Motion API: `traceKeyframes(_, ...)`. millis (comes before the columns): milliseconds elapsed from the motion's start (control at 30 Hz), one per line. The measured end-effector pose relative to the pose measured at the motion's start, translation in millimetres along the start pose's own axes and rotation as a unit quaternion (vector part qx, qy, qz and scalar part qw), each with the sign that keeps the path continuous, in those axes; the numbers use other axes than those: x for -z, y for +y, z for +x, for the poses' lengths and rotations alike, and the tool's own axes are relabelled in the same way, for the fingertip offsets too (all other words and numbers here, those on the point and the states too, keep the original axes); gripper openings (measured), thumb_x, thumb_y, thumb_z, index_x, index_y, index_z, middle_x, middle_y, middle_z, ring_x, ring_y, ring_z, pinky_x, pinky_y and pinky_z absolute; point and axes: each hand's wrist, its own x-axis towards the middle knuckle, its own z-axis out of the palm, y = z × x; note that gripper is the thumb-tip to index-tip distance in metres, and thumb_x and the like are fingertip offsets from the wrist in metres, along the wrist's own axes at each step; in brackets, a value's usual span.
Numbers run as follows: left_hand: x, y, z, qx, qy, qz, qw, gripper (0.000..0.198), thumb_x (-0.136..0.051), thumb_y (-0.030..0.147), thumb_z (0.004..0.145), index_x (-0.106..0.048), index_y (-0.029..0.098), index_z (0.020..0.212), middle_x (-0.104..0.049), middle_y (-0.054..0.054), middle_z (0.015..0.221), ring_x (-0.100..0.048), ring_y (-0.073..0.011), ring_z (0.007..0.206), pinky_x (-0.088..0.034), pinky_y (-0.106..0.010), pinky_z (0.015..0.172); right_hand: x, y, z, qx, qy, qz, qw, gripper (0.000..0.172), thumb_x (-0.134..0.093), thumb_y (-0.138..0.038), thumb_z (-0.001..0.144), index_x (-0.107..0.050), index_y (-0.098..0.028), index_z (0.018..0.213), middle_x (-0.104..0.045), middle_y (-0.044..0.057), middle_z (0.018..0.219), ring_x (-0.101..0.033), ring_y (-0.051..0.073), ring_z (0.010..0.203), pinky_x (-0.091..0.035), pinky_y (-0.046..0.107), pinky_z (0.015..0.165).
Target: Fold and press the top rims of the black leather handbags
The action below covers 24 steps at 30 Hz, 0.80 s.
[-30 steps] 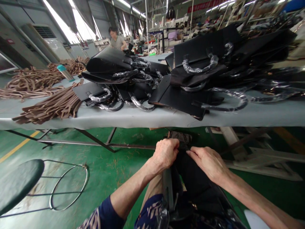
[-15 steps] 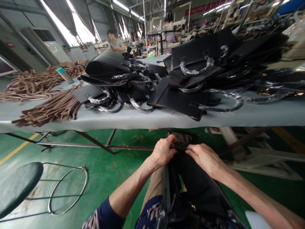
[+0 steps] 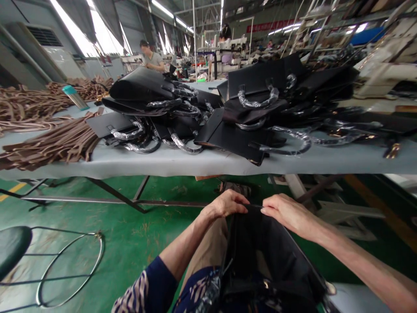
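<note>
A black handbag (image 3: pixel 276 256) lies across my lap, its far edge stretched between my two hands. My left hand (image 3: pixel 228 203) pinches that edge from the left with curled fingers. On the other side of a short gap, my right hand (image 3: pixel 285 211) grips the same edge between thumb and fingers. A plastic-wrapped handle (image 3: pixel 210 291) shows at the near left of the bag. Small gold-coloured metal parts glint near its lower middle. Part of the bag is dark and hard to make out.
Before me runs a long table (image 3: pixel 169 167) with piled black handbags (image 3: pixel 143 89), their handles wrapped in plastic. Brown strips (image 3: pixel 55 141) and a teal-capped bottle (image 3: pixel 76 98) lie at left. A round stool (image 3: pixel 14 248) stands on the green floor. A person (image 3: pixel 153 58) sits farther back.
My view has turned slightly to the right. My hands have moved a little apart along the bag's edge, which now looks straighter and more stretched.
</note>
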Motion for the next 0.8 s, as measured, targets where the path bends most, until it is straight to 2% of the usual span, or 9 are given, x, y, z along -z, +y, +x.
traceKeyframes(267, -4.0, -10.6, 18.3, 0.017, 0.001, -0.022, 1.000, 0.030, -0.063, 0.017, 0.057, -0.068, 0.010, 0.085, -0.062, 0.000, 0.069, -0.052, -0.0105, 0.061, -0.044, -0.023, 0.063, -2.1, 17.0, 10.0, 0.003, 0.007, 0.020, 1.000, 0.034, -0.044, -0.037, 0.079, -0.049, -0.018, 0.051, -0.045, -0.003, 0.054, -0.045, 0.012, 0.058, -0.026, 0.023, 0.052)
traceKeyframes(467, -3.6, -16.8, 26.2, 0.069, -0.002, -0.088, 0.994, 0.029, -0.064, 0.016, 0.052, -0.068, 0.010, 0.080, -0.061, 0.000, 0.063, -0.052, -0.0105, 0.054, -0.043, -0.024, 0.057, -6.8, 31.4, 23.4, -0.011, -0.056, 0.113, 0.992, 0.031, -0.048, -0.038, 0.075, -0.053, -0.017, 0.052, -0.041, -0.005, 0.046, -0.041, 0.010, 0.050, -0.024, 0.023, 0.049)
traceKeyframes(600, -1.3, -17.7, 26.1, 0.091, -0.016, -0.122, 0.988, 0.030, -0.067, 0.016, 0.047, -0.068, 0.010, 0.077, -0.062, -0.001, 0.061, -0.052, -0.0109, 0.053, -0.043, -0.025, 0.056, -6.4, 35.2, 29.4, -0.006, -0.094, 0.153, 0.984, 0.024, -0.049, -0.036, 0.073, -0.060, -0.017, 0.064, -0.047, -0.005, 0.048, -0.042, 0.010, 0.048, -0.026, 0.022, 0.047)
traceKeyframes(700, -0.6, -20.0, 27.2, 0.097, -0.022, -0.139, 0.985, 0.033, -0.068, 0.016, 0.045, -0.068, 0.010, 0.077, -0.061, 0.000, 0.060, -0.052, -0.0101, 0.051, -0.043, -0.025, 0.055, -6.4, 36.7, 32.6, 0.014, -0.107, 0.166, 0.980, 0.022, -0.049, -0.033, 0.072, -0.065, -0.018, 0.074, -0.054, -0.003, 0.057, -0.047, 0.011, 0.055, -0.030, 0.022, 0.052)
traceKeyframes(800, -1.0, -21.9, 28.0, 0.102, -0.027, -0.158, 0.982, 0.032, -0.068, 0.015, 0.044, -0.068, 0.011, 0.076, -0.062, 0.000, 0.060, -0.052, -0.0101, 0.051, -0.043, -0.024, 0.055, -7.4, 36.7, 34.1, 0.028, -0.129, 0.173, 0.976, 0.025, -0.046, -0.031, 0.074, -0.066, -0.017, 0.070, -0.055, -0.002, 0.057, -0.048, 0.012, 0.057, -0.031, 0.022, 0.053)
